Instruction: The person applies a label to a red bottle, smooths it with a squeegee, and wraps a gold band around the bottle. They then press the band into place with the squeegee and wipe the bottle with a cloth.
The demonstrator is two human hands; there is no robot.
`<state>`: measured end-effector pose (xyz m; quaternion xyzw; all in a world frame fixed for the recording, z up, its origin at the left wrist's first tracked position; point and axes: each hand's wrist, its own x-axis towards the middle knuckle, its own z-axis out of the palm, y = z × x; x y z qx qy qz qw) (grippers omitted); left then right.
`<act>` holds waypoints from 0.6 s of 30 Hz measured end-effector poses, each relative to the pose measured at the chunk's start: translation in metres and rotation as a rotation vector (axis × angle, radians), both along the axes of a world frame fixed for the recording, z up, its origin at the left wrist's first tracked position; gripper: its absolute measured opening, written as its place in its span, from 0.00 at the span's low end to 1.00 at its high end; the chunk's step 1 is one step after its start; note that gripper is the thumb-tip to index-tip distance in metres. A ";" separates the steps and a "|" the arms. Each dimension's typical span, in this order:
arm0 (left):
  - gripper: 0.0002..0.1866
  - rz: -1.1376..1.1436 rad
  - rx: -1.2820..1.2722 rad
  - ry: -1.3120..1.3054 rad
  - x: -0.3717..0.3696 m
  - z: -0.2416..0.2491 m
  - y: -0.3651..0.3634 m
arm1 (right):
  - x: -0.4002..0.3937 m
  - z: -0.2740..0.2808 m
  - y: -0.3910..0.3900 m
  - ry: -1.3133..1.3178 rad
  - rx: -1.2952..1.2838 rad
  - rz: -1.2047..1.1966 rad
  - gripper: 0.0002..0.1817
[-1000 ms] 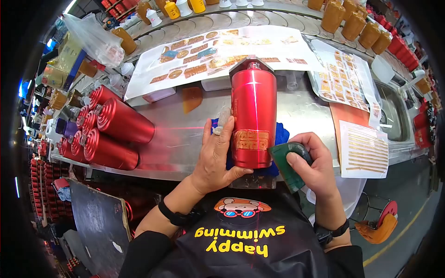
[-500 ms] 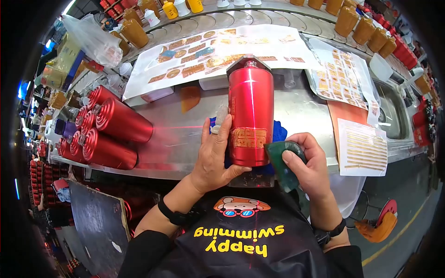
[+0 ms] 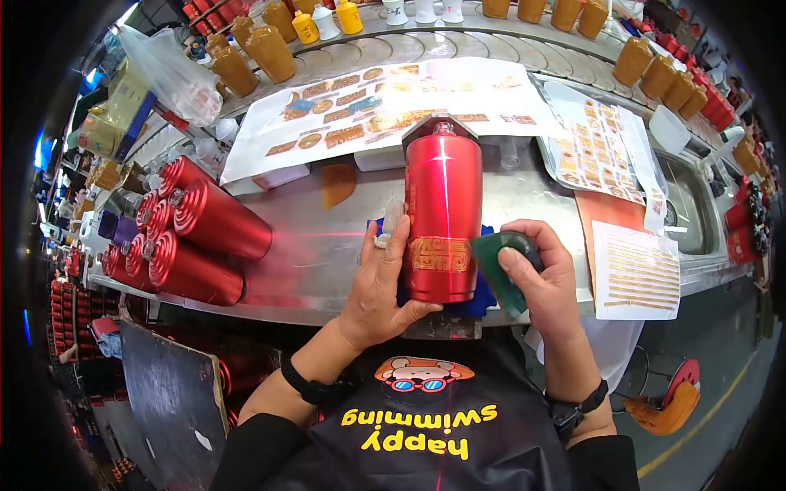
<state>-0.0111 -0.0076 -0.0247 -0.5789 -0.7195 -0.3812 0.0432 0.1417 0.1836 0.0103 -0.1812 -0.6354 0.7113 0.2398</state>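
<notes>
A red metallic bottle (image 3: 444, 192) lies in front of me, its neck end away from me against a dark angular stand (image 3: 415, 129). A gold patterned decal (image 3: 439, 255) sits on its lower part. My left hand (image 3: 374, 282) holds the bottle along its left side and base, thumb at the bottom end. My right hand (image 3: 544, 278) is closed on a dark green scraper (image 3: 501, 274), whose edge is at the right side of the decal. Blue cloth (image 3: 485, 296) shows beneath the bottle.
Several red bottles (image 3: 221, 221) are stacked at left. Behind lies a white decal sheet (image 3: 246, 155); at right are a tray (image 3: 557, 168), a sheet of gold strips (image 3: 634, 270) and a sink (image 3: 692, 204). Brown bottles (image 3: 270, 53) stand on the conveyor (image 3: 393, 51).
The bottle and tabletop appear slightly lower in view. The green scraper is slightly higher relative to the decal and tilted differently. Both hands keep their hold.
</notes>
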 end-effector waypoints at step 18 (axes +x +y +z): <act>0.35 -0.175 0.098 -0.294 -0.024 0.033 0.017 | 0.004 0.015 0.005 0.007 0.213 0.048 0.16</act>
